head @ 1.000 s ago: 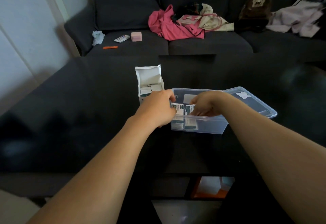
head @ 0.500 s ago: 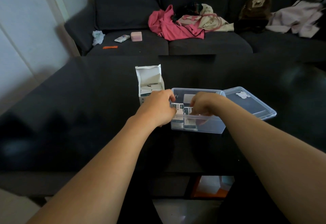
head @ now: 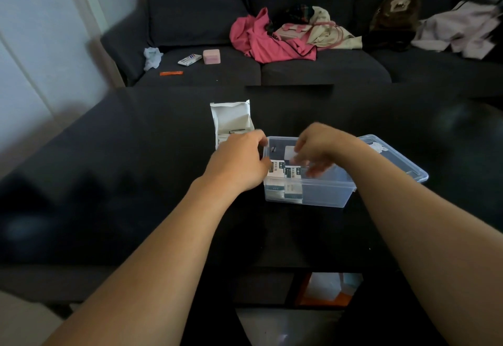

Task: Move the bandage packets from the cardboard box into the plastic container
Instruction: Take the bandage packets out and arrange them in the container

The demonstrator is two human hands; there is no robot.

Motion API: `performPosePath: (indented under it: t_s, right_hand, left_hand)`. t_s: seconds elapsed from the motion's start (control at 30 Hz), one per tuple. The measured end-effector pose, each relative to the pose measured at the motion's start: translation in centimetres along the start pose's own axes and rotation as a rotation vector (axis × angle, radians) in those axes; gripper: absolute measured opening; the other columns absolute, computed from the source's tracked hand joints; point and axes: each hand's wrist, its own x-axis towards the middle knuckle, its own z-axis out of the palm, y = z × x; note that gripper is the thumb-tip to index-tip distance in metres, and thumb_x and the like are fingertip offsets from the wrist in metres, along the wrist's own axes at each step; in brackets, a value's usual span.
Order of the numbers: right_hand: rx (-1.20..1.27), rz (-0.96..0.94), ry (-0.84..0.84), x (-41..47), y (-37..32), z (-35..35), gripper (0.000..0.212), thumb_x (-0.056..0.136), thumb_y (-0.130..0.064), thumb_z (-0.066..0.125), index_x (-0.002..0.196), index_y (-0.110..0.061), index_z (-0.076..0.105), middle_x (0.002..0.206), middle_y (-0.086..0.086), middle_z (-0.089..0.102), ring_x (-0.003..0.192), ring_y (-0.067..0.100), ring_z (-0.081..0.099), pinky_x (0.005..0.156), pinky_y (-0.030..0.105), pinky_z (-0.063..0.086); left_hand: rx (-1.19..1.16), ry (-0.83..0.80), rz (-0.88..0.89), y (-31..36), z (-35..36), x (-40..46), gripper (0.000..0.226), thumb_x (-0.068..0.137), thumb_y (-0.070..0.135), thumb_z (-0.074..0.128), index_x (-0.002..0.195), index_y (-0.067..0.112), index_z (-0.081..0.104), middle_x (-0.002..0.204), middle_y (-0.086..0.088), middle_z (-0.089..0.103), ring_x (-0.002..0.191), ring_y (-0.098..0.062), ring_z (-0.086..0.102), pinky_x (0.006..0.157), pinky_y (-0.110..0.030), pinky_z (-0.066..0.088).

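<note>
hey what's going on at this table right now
A person is moving bandage packets from a small white cardboard box into a clear plastic container. The left hand holds packets at the container's left edge; the right hand is over the container, blurred. Some packets already lie inside, and more remain in the box.

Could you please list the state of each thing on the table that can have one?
cardboard box: open, flap up, packets still inside.
plastic container: open, some packets inside.
lid: off, leaning at the container's right side.
bandage packets: a strip at the container's left end, in the left hand.
left hand: holding the strip.
right hand: over the container, blurred.
</note>
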Motion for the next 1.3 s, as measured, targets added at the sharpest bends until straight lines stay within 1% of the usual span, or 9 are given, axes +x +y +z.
performPosePath:
  t_s: [0.13,0.2,0.3,0.4,0.5,0.87,0.97,1.1,1.3]
  right_hand:
    - [0.207,-0.499,0.406,-1.3,-2.2,-0.2,0.014,0.088,-0.021,0.077,0.100,-0.014,0.076,0.090,0.000,0.074,0.078,0.009,0.071,0.070,0.021,0.059]
    - [0.238,-0.651,0.443,-1.9,-3.9,0.4,0.008,0.086,-0.021,0.079,0.093,-0.016,0.079,0.083,-0.009,0.073,0.073,-0.002,0.066,0.069,0.012,0.054]
    - [0.025,-0.769,0.461,-1.5,-6.1,2.1,0.004,0.085,-0.021,0.079,0.089,-0.020,0.079,0.078,-0.014,0.069,0.063,-0.008,0.058,0.063,0.009,0.043]
    - [-0.161,-0.733,0.475,-0.4,-7.2,3.2,0.005,0.087,-0.024,0.076,0.090,-0.026,0.078,0.090,-0.006,0.073,0.084,0.010,0.065,0.074,0.030,0.052]
    - [-0.299,-0.652,0.472,0.8,-7.7,3.7,0.009,0.086,-0.023,0.076,0.094,-0.028,0.078,0.099,-0.001,0.073,0.093,0.022,0.066,0.075,0.032,0.052]
    - [-0.323,-0.565,0.317,2.1,-9.4,3.7,0.011,0.084,-0.013,0.078,0.081,-0.023,0.076,0.089,0.004,0.073,0.077,0.023,0.069,0.071,0.033,0.057]
    - [-0.436,-0.553,0.346,2.0,-9.8,3.9,0.005,0.086,-0.012,0.074,0.090,-0.016,0.075,0.096,0.007,0.070,0.077,0.027,0.067,0.073,0.037,0.059]
    - [-0.560,-0.509,0.440,1.7,-9.8,4.6,0.022,0.090,-0.003,0.066,0.111,-0.009,0.066,0.115,0.016,0.055,0.067,0.025,0.051,0.067,0.037,0.047]
    - [-0.456,-0.488,0.421,1.7,-10.0,4.4,0.029,0.088,-0.002,0.068,0.114,-0.012,0.071,0.114,0.012,0.065,0.095,0.034,0.066,0.077,0.039,0.055]
  left_hand:
    - [-0.122,0.469,-0.077,-1.8,-2.1,1.0,0.011,0.090,0.025,0.062,0.099,0.026,0.067,0.084,-0.001,0.069,0.076,-0.026,0.067,0.070,-0.037,0.054]
    - [-0.265,0.607,-0.214,-3.4,-2.9,1.3,0.011,0.089,0.024,0.061,0.098,0.023,0.066,0.085,0.001,0.069,0.078,-0.023,0.065,0.071,-0.034,0.050]
    - [-0.401,0.526,-0.398,-5.2,-2.8,1.5,0.021,0.084,0.035,0.059,0.100,0.023,0.066,0.093,0.005,0.067,0.082,-0.022,0.066,0.074,-0.037,0.057]
    - [-0.395,0.414,-0.414,-5.3,-2.4,1.4,0.030,0.078,0.048,0.056,0.098,0.027,0.064,0.097,0.006,0.066,0.084,-0.025,0.068,0.075,-0.049,0.061]
    - [-0.333,0.305,-0.383,-5.1,-2.4,1.4,0.038,0.077,0.055,0.052,0.102,0.027,0.060,0.101,0.003,0.066,0.078,-0.032,0.070,0.077,-0.049,0.061]
    - [-0.268,0.223,-0.287,-6.3,-2.0,1.5,0.031,0.091,0.046,0.053,0.112,0.024,0.056,0.097,-0.001,0.068,0.079,-0.030,0.070,0.075,-0.051,0.061]
    - [-0.265,0.215,-0.270,-6.5,-1.9,1.7,0.023,0.096,0.041,0.054,0.111,0.023,0.056,0.091,-0.001,0.068,0.077,-0.029,0.070,0.075,-0.051,0.061]
    - [-0.262,0.198,-0.267,-6.8,-1.7,1.9,0.022,0.098,0.042,0.056,0.110,0.024,0.055,0.093,0.001,0.067,0.082,-0.024,0.070,0.074,-0.050,0.062]
    - [-0.240,0.201,-0.262,-7.0,-1.5,2.0,0.027,0.096,0.043,0.059,0.115,0.023,0.058,0.092,0.001,0.069,0.081,-0.025,0.071,0.073,-0.048,0.062]
